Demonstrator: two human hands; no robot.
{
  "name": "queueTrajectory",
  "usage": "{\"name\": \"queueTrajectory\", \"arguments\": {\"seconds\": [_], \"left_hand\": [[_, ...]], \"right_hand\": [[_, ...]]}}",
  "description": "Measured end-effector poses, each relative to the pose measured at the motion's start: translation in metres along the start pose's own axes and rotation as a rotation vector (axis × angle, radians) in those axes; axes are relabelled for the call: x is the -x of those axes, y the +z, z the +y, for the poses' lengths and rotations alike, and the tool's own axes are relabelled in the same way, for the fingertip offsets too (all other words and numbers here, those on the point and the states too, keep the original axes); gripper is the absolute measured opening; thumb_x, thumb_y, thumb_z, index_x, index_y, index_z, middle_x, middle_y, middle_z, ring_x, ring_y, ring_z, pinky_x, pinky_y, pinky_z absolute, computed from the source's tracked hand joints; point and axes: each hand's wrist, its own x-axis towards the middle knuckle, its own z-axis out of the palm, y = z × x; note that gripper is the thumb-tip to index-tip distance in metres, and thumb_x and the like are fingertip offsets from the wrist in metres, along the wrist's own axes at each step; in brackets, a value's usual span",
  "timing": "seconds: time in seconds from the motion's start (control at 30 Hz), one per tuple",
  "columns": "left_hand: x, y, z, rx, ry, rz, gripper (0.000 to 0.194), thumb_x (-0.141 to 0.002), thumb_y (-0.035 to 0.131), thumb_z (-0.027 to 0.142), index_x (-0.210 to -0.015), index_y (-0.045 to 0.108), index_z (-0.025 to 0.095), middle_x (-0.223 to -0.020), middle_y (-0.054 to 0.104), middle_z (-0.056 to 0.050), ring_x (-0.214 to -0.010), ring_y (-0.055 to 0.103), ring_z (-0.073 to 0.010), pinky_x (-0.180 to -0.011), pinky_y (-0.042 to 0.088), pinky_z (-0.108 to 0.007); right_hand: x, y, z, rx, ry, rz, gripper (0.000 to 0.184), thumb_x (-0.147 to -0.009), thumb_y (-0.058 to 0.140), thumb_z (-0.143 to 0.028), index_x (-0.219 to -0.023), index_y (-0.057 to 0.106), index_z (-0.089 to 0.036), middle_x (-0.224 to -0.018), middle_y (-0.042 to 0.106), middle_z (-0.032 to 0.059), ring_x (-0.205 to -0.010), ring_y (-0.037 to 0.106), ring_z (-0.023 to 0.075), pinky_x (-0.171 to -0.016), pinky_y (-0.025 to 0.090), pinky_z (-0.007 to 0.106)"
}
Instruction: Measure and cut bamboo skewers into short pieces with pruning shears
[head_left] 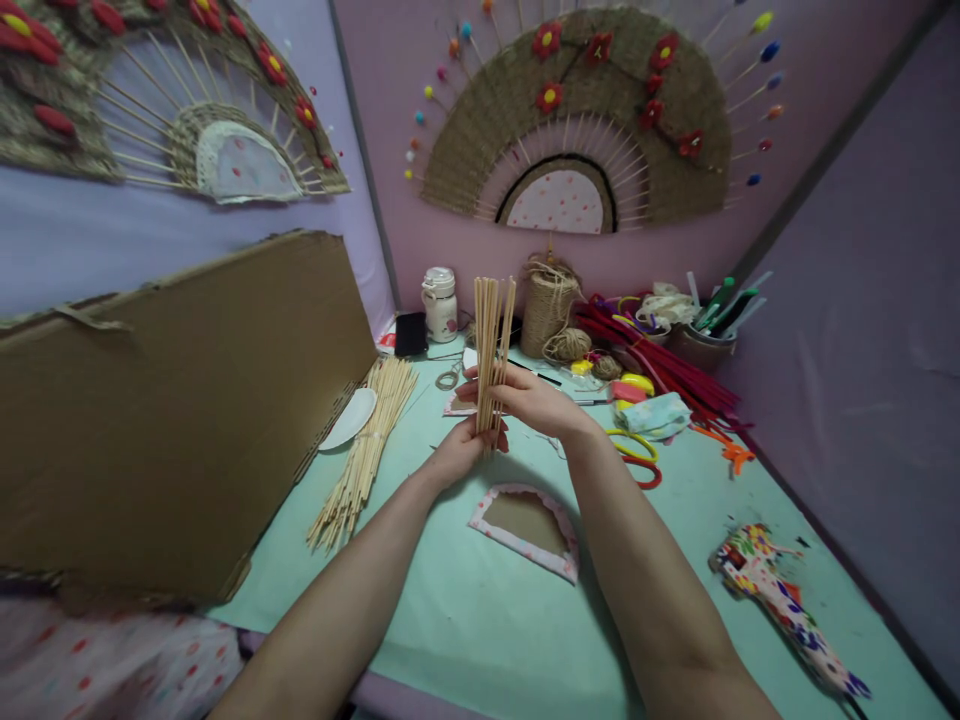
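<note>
A bundle of thin wooden sticks (489,320) stands upright between my hands above the table. My left hand (463,448) is wrapped round its lower end. Higher up, my right hand (529,398) closes on the same sticks from the right. A few sticks at the right side of the bundle stand slightly apart from the others. Below my hands lies a half-round cardboard piece (525,522) edged with pink dotted cloth. A second cloth-edged piece (459,405) is partly hidden behind my left hand.
Left lie a larger stick pile (367,450), a white paper half-disc (351,420) and a tall cardboard sheet (180,420). Behind stand a white bottle (441,305) and twine spool (547,308). At right are scissors (645,470), red pipe cleaners (652,360) and a floral glue gun (784,600).
</note>
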Motion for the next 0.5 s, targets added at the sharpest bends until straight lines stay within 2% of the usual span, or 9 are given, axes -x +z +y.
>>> {"name": "queueTrajectory", "arguments": {"seconds": [0.1,0.23,0.5], "left_hand": [[0.001,-0.003,0.0,0.008,-0.013,-0.039,0.031,-0.081,0.06,0.043,-0.092,0.062,0.014,-0.081,0.066,-0.006,-0.08,0.059,-0.0194,-0.079,0.044,-0.033],[0.002,-0.008,-0.003,0.034,-0.029,-0.091,0.032,-0.082,0.061,0.042,-0.096,0.066,0.013,-0.086,0.069,-0.008,-0.085,0.061,-0.0206,-0.081,0.044,-0.034],[-0.001,-0.009,-0.011,0.179,-0.059,-0.119,0.041,-0.08,0.066,0.043,-0.107,0.068,0.011,-0.097,0.073,-0.015,-0.095,0.067,-0.0264,-0.091,0.046,-0.041]], "right_hand": [[-0.001,-0.003,0.002,-0.032,-0.001,-0.051,0.023,-0.087,0.054,-0.017,-0.109,0.06,-0.018,-0.111,0.071,0.0085,-0.106,0.066,0.0202,-0.096,0.052,0.042],[-0.002,-0.008,0.005,-0.041,-0.027,-0.092,0.022,-0.082,0.065,-0.025,-0.102,0.065,-0.017,-0.11,0.071,0.0097,-0.104,0.067,0.0234,-0.096,0.051,0.045],[-0.002,-0.01,0.002,0.053,-0.036,-0.04,0.019,-0.078,0.067,-0.023,-0.095,0.07,-0.015,-0.097,0.074,0.0068,-0.093,0.069,0.0207,-0.087,0.054,0.037]]}}
